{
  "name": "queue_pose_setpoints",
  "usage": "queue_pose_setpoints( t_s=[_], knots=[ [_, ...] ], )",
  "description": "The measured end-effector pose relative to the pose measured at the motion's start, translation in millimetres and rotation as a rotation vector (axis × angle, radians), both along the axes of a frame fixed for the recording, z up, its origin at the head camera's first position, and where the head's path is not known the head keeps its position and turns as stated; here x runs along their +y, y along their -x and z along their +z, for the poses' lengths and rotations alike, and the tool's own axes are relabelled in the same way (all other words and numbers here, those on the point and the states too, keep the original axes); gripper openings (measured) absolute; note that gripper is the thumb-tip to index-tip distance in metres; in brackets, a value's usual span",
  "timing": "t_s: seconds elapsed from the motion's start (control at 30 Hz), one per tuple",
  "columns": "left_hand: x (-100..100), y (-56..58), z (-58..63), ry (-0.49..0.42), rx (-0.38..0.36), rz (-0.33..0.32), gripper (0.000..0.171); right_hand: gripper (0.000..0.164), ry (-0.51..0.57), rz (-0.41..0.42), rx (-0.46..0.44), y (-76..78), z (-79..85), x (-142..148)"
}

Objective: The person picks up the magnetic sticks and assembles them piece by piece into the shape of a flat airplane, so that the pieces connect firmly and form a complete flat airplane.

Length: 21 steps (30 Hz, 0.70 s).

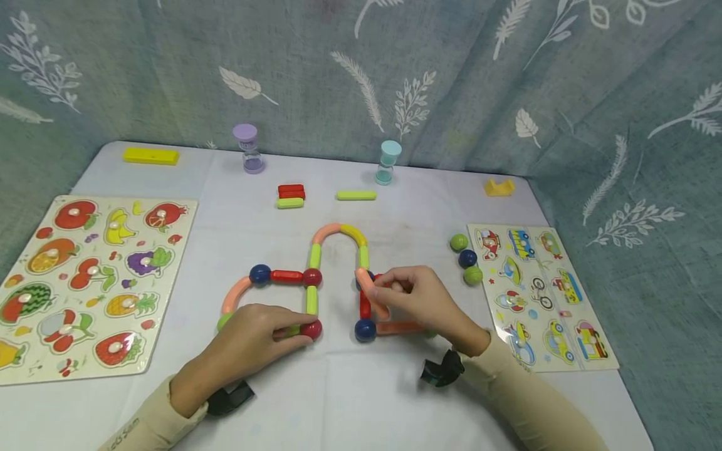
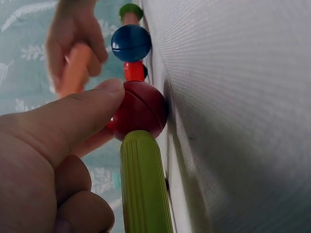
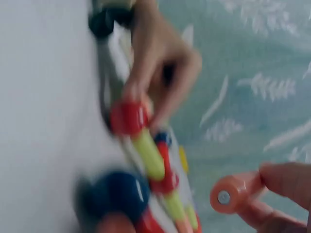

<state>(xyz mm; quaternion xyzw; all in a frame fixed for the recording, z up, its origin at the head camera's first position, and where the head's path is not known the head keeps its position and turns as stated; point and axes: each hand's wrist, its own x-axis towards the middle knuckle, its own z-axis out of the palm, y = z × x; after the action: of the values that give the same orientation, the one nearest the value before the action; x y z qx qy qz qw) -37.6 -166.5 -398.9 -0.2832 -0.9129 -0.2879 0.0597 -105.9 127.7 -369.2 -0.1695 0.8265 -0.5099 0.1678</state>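
Left hand: we see the left hand [image 1: 254, 341] pinching the near red ball [image 1: 311, 329] between thumb and fingers, toward the near edge of the tabletop [image 1: 350, 401].
Right hand: we see the right hand [image 1: 425, 304] gripping an orange piece [image 1: 365, 280] between thumb and fingertips, raised above the tabletop; a metal disc shows in its end.
Behind the grip: the orange piece passes in front of a blue ball, and we cannot tell whether they touch.
Left loop: from the near red ball, a green stick [image 1: 312, 300] runs to another red ball [image 1: 313, 277], then a red stick [image 1: 286, 276] to a blue ball and an orange curve [image 1: 234, 294], partly behind our left hand.
Arch: an orange and yellow arch [image 1: 354, 233] stands toward the far edge, on two green sticks.
Right side: by the right hand, an orange bar [image 1: 397, 327] joins the lower blue ball [image 1: 365, 330].
Loose balls: two green and one blue [image 1: 467, 258], beside the vehicle board [image 1: 489, 283] at the right edge.
Left edge: a fruit board [image 1: 107, 245].
Far edge: we find purple [image 1: 245, 133] and teal [image 1: 390, 150] hourglasses, with short sticks [image 1: 290, 203] nearer us.
Far corners: a yellow block [image 1: 150, 156] left, a small yellow piece [image 1: 499, 189] right.
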Motion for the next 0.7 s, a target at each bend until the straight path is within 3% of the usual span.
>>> queue_pose_setpoints(
  t_s=[0.17, 0.3, 0.47, 0.7],
  knots=[
    [1, -1.4, 0.2, 0.009, -0.018, 0.018, 0.028, 0.021, 0.113, 0.034, -0.061, -40.0, -7.7, -10],
    [2, -3.1, 1.4, -0.001, -0.109, 0.063, 0.028, 0.017, 0.146, 0.064, -0.099, -63.1, -18.5, -20],
    [3, -6.1, 2.8, -0.037, -0.207, 0.124, 0.028, 0.017, 0.121, 0.066, -0.096, -75.4, -21.4, -31],
    [4, -7.6, 4.4, -0.071, -0.251, 0.148, 0.026, 0.012, 0.1, 0.083, -0.132, -82.0, -9.6, -41]
  ],
)
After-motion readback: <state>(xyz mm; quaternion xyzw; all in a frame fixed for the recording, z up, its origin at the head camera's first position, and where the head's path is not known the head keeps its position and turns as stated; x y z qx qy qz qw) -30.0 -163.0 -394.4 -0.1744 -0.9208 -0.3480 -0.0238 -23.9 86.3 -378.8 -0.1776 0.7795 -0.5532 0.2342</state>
